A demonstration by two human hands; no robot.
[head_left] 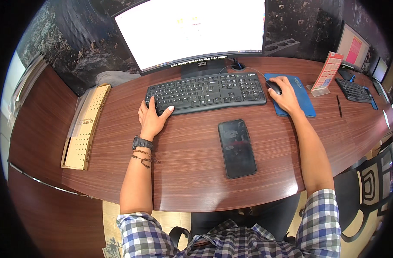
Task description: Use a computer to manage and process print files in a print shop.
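Note:
My left hand (152,118) rests at the lower left corner of the black keyboard (209,91), its fingers apart on the keys and the thumb near the front edge. A dark watch and brown bead bracelets are on that wrist. My right hand (287,95) is curled over a black computer mouse (273,87) on a blue mouse pad (303,94), to the right of the keyboard. Beyond the keyboard stands a monitor (192,32) with a mostly white screen. A dark smartphone (237,148) lies face up on the desk between my forearms.
A long tan cardboard box (90,129) lies along the left side of the desk (188,163). To the right are an upright red and white card stand (327,74), a black pen (339,106), a second keyboard (355,91) and a second monitor (352,47). A chair (368,189) stands at lower right.

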